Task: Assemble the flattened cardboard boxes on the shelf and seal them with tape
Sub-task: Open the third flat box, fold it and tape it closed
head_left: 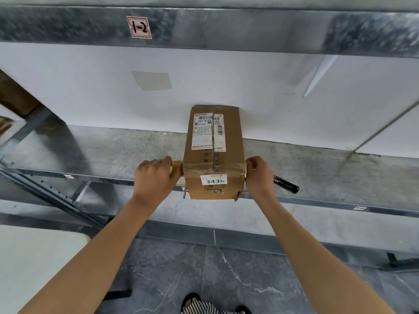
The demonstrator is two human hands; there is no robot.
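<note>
Cardboard box (231,137) is sitting assembled on the galvanised metal shelf (108,152), its long axis running straight from the shelf's front lip back toward the white back panel (226,75), which the far end is touching or nearly touching. The near end, carrying the white "3436" sticker (213,180), is facing the person and seems to be overhanging the lip slightly, probably so that both hands can reach round it. The shipping label (203,132) is lying face up on top, straddling the centre seam, so the box is resting with its closed flaps upward. A band of clear tape (195,169) is crossing the near top edge from side to side. The left hand (156,177) is curling round a yellow object (176,165) and pressing it against the box's left side (likely the tape roll or its dispenser, though too little is showing to tell). The right hand (258,175) is pinching the box's near right corner with bent fingers and thumb, and I judge it is smoothing down or anchoring the other end of that band. Bracing from both sides is also keeping the box from sliding. A black-handled tool (286,184), perhaps a cutter, is lying on the shelf just beyond the right hand, within easy reach.
</note>
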